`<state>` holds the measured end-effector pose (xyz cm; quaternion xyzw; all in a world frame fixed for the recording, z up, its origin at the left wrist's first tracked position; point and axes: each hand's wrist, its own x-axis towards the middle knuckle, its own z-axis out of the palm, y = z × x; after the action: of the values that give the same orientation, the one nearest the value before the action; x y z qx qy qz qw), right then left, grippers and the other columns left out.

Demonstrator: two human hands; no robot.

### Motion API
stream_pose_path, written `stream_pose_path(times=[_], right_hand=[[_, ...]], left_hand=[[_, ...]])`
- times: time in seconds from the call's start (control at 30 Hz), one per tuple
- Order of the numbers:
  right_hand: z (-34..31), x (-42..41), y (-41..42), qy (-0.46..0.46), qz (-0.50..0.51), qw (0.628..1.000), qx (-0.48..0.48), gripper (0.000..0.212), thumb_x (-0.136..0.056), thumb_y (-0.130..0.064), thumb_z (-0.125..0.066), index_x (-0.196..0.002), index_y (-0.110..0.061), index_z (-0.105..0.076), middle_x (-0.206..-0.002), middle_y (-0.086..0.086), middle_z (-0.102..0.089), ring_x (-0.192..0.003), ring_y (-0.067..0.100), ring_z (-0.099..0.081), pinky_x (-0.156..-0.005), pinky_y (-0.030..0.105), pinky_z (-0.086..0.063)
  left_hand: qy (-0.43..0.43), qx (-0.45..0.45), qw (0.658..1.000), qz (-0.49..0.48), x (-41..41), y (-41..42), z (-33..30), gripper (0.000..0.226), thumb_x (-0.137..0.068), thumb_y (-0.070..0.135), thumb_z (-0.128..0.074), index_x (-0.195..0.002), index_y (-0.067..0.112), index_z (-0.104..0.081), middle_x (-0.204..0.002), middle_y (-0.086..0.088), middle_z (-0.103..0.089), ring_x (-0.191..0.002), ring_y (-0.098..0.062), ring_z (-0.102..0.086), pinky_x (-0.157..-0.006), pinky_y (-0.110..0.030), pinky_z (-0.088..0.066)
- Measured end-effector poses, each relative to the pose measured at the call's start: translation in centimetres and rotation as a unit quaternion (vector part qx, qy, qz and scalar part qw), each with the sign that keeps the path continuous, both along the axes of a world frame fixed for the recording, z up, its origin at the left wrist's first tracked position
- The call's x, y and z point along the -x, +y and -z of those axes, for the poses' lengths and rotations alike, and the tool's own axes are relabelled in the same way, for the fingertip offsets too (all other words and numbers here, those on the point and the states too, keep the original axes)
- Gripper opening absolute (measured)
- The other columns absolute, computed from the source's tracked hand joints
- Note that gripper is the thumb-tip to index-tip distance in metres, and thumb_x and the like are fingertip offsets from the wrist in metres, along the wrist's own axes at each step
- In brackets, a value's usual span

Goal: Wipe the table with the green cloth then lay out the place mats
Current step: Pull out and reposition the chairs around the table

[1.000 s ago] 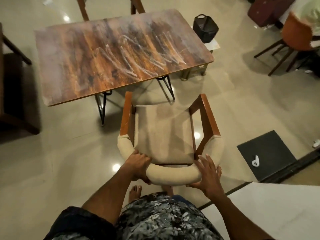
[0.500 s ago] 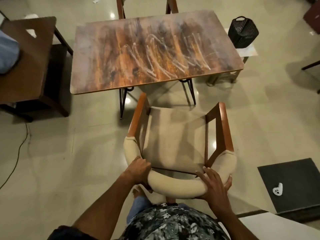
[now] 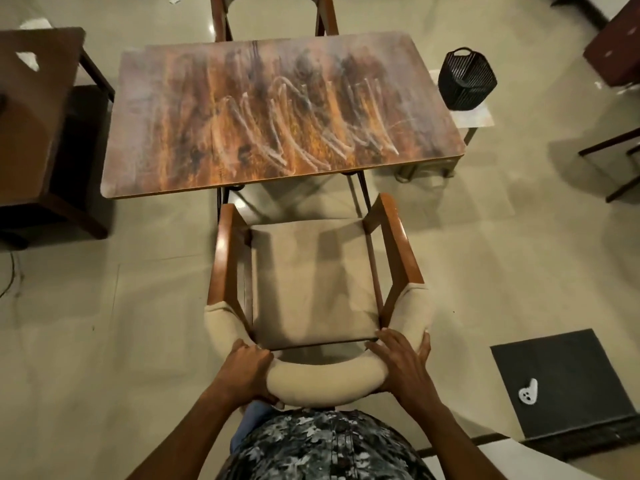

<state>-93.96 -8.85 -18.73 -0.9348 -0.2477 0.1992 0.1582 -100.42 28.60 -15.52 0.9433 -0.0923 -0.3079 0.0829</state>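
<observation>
A rust-brown wooden table point(image 3: 180, 140) with pale streaks across its top stands ahead of me. Right in front of me is a wooden armchair point(image 3: 311, 282) with a beige seat and a padded curved backrest. My left hand point(image 3: 247, 370) grips the left part of that backrest, fingers curled round the padding. My right hand point(image 3: 401, 363) holds the right part, fingers spread over the top and thumb on the outer side. No green cloth and no place mats show in this view.
A second chair point(image 3: 273, 15) stands at the table's far side. A dark brown table point(image 3: 31, 109) is at the left. A black basket point(image 3: 465, 79) sits on a low stool at the right. A dark floor mat point(image 3: 561, 379) carries a small white object point(image 3: 529, 392).
The armchair has swung round with both hands on its backrest and now faces the table squarely, its front close to the table's near edge. My view shifted left, centring the table.
</observation>
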Motion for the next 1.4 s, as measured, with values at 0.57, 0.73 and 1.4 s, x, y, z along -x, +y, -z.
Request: stream_pose_path(times=[0.57,0.73,1.4], right_hand=[[-2.9,-4.6,3.1,-0.022,-0.024,0.996,0.078,0.103,-0.044,-0.067,-0.097,-0.134,-0.027,-0.067,-0.15,0.011,-0.057,-0.148,0.038,-0.045,-0.113,0.082,-0.023],[-3.6,-2.7,3.5,-0.025,0.024,0.997,0.075,0.11,-0.058,-0.063,-0.096,-0.151,-0.022,-0.054,-0.171,0.018,-0.029,-0.162,0.04,-0.016,-0.119,0.074,-0.021],[-2.8,-2.9,2.8,-0.07,-0.022,0.996,0.051,0.104,-0.052,-0.069,-0.093,-0.143,-0.033,-0.058,-0.172,0.024,-0.026,-0.159,0.051,-0.015,-0.116,0.082,-0.023]], left_hand=[[-0.015,-0.085,0.989,-0.122,-1.4,-1.8,-3.2,0.133,-0.074,0.075,-0.079,-0.171,0.016,-0.009,-0.179,-0.012,-0.008,-0.166,-0.03,-0.002,-0.131,-0.055,-0.003],[0.0,-0.053,0.972,-0.229,0.7,-4.1,-3.9,0.145,-0.075,0.077,-0.077,-0.169,0.017,0.016,-0.172,-0.02,0.031,-0.16,-0.042,0.027,-0.124,-0.075,-0.008],[0.01,0.061,0.872,-0.486,0.8,-7.7,-3.7,0.178,-0.055,0.06,-0.099,-0.158,0.013,0.038,-0.155,-0.03,0.052,-0.149,-0.057,0.037,-0.127,-0.067,-0.009]])
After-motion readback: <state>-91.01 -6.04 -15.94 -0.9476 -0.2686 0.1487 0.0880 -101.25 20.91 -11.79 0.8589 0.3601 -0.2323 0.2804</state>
